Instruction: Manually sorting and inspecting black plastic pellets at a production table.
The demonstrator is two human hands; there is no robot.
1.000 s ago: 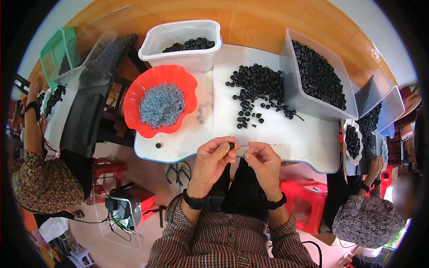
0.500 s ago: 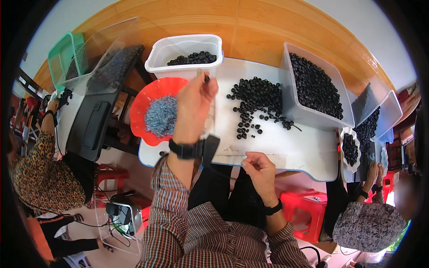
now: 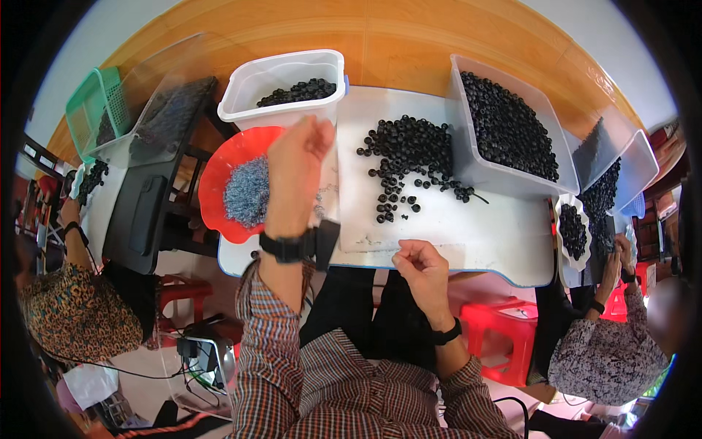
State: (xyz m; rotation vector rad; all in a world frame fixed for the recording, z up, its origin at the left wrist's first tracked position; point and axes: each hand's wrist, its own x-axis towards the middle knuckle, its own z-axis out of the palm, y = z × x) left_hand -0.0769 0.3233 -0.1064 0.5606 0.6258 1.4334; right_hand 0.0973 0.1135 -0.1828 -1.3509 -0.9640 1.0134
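My left hand (image 3: 301,150) is over the right side of a red scalloped bowl (image 3: 212,201), just in front of a white tub (image 3: 285,115). Its fingers are curled and smeared by motion, and no black part shows in them. Small grey-blue pieces (image 3: 247,192) fill the bowl's middle; black round parts (image 3: 300,91) lie in the tub. Near the table's front edge my right hand (image 3: 424,274) is closed, thumb against forefinger; what it pinches, if anything, is too small to make out. Beyond it lies a loose pile of black round parts (image 3: 409,150).
A clear bin (image 3: 504,181) full of black parts stands at the back right of the white table (image 3: 504,245). People work at tables on both sides. A white scalloped dish (image 3: 572,245) of black parts sits at right, above a red stool (image 3: 497,333).
The small black part seen in my left hand before no longer shows. The whole view has shifted slightly. My right hand stays pinched near the table's front edge.
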